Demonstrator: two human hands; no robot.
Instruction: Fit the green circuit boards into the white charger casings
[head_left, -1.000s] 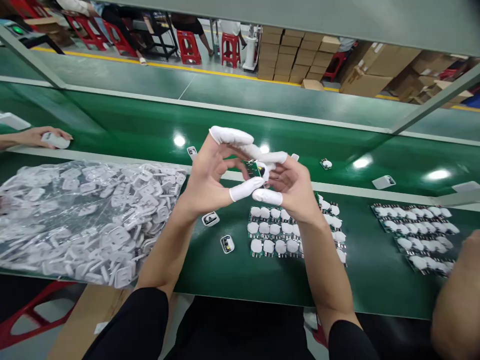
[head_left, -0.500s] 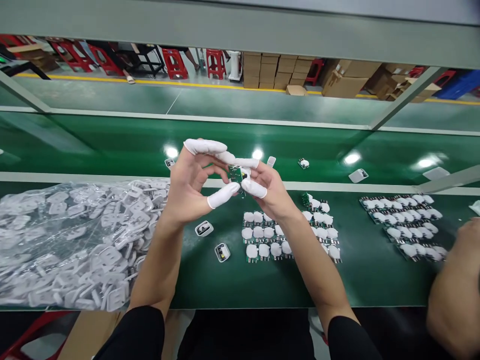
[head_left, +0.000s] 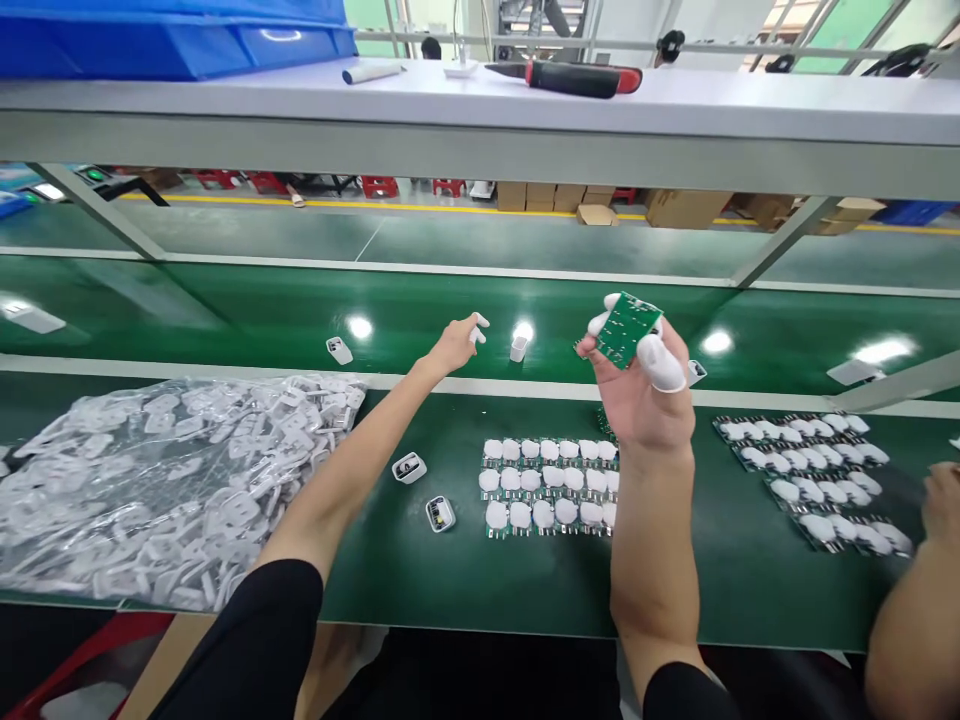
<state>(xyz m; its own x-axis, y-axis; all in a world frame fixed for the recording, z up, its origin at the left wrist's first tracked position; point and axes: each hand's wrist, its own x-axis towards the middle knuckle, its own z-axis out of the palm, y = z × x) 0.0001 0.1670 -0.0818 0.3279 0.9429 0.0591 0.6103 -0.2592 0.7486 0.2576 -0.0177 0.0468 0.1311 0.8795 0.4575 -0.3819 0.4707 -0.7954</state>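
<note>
My right hand point(head_left: 643, 390) is raised above the bench and pinches a small green circuit board point(head_left: 627, 328) between fingers in white finger cots. My left hand point(head_left: 459, 342) reaches far out over the green conveyor belt point(head_left: 225, 310), its fingers loosely apart and holding nothing. A small white charger shell point(head_left: 518, 348) stands on the belt just right of its fingertips. Below my hands, rows of circuit boards with white caps point(head_left: 547, 485) lie on the green mat.
A clear bag of white plug parts point(head_left: 165, 480) fills the left of the bench. Two open white shells point(head_left: 409, 468) point(head_left: 439, 514) lie near it. More capped boards point(head_left: 817, 470) sit at the right, by another person's arm point(head_left: 919, 610). Another shell point(head_left: 339, 350) rides the belt.
My hands have separated. The left has reached out to the belt and let go of a white shell there. The right has lifted the green board. The view has tilted upward.
</note>
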